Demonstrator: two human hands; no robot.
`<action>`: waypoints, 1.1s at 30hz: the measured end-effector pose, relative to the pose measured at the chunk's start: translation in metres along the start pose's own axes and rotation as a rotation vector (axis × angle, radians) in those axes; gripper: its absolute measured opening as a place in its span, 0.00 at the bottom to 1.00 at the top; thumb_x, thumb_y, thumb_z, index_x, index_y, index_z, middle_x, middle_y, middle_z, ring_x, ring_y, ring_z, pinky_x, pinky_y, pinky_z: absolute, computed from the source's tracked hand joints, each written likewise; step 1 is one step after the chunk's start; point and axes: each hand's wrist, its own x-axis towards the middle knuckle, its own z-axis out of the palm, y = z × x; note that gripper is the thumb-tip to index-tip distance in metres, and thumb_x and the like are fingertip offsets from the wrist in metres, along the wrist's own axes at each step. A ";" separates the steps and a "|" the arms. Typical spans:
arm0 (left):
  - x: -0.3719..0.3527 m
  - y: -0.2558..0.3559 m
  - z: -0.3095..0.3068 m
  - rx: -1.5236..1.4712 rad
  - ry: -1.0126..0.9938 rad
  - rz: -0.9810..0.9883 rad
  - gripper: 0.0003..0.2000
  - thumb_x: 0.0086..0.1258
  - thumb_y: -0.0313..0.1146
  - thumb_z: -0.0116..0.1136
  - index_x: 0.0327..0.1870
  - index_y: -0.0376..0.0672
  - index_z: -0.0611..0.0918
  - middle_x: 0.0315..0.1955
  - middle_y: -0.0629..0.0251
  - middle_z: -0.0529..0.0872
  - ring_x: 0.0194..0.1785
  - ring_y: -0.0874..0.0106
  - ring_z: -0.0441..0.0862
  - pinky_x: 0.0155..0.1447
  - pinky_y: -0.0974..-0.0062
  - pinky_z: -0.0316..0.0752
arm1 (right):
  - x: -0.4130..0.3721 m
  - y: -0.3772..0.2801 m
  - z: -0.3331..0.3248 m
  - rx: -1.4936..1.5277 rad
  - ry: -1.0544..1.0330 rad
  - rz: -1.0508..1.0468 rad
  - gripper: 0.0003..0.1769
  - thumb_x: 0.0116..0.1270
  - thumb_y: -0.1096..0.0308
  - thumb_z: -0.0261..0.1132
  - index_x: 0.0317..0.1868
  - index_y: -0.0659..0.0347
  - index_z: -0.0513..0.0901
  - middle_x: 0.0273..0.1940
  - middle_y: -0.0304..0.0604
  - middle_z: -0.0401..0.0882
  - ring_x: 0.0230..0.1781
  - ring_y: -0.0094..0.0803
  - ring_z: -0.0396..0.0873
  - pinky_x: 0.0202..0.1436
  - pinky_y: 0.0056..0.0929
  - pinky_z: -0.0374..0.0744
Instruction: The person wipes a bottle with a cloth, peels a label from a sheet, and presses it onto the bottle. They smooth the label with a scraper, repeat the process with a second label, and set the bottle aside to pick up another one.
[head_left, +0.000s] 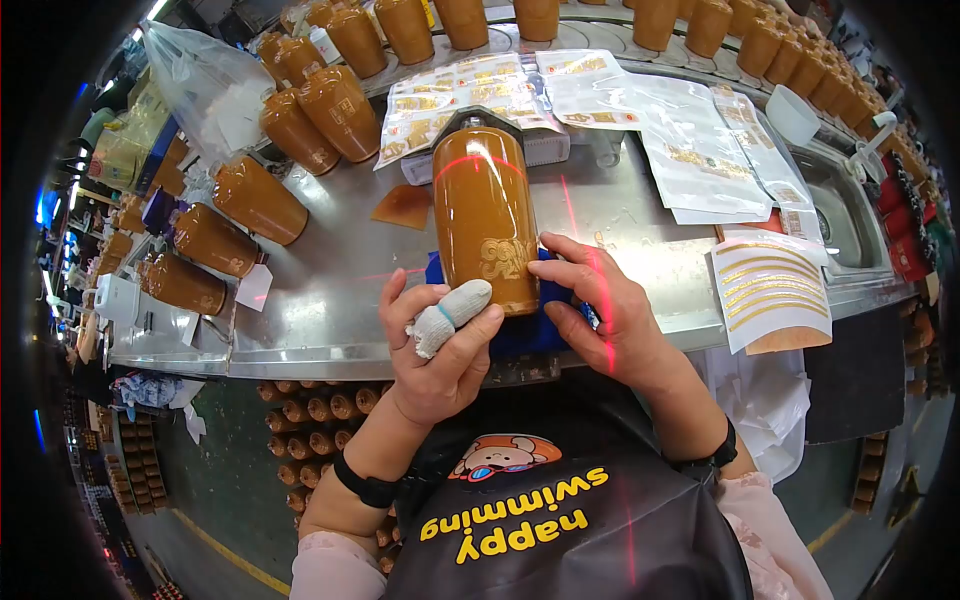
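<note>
A glossy brown bottle [484, 205] lies in the middle of the steel bench, its neck against a dark angular holder [500, 117] and its base toward me. Gold lettering shows near the base, and a red laser line crosses the upper body. My left hand [440, 345] is at the base's left side, a white cloth cover on one finger and the thumb near the bottle's lower edge. My right hand [605, 310] has its fingertips on the bottle's right side by the lettering, fingers bent and apart. Blue material [520, 335] shows beneath the base.
Brown bottles [340, 110] stand or lean at the left, and more line the curved conveyor [590, 35] behind. Sheets of gold labels [690, 130] lie at the back and right. A curved strip sheet [772, 290] lies near the sink [845, 215]. A plastic bag [205, 85] is at upper left.
</note>
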 end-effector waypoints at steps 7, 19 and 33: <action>0.001 0.002 0.000 -0.011 -0.001 -0.006 0.11 0.64 0.27 0.66 0.46 0.49 0.87 0.48 0.64 0.85 0.55 0.63 0.75 0.74 0.49 0.57 | -0.001 0.000 0.000 0.006 0.001 0.008 0.26 0.59 0.78 0.67 0.60 0.59 0.77 0.62 0.58 0.73 0.61 0.53 0.73 0.64 0.41 0.74; -0.004 0.001 -0.002 0.041 0.001 0.014 0.16 0.60 0.30 0.66 0.50 0.52 0.87 0.48 0.72 0.84 0.56 0.66 0.73 0.73 0.49 0.56 | -0.001 0.000 -0.001 0.012 -0.004 0.004 0.26 0.59 0.78 0.67 0.60 0.59 0.77 0.62 0.58 0.73 0.61 0.53 0.73 0.64 0.41 0.73; 0.009 0.016 0.009 0.098 -0.030 0.114 0.17 0.61 0.30 0.62 0.52 0.56 0.87 0.29 0.77 0.83 0.54 0.72 0.75 0.75 0.51 0.51 | -0.006 -0.007 -0.002 0.259 0.197 0.276 0.23 0.72 0.78 0.57 0.67 0.65 0.69 0.54 0.49 0.81 0.53 0.31 0.81 0.54 0.26 0.80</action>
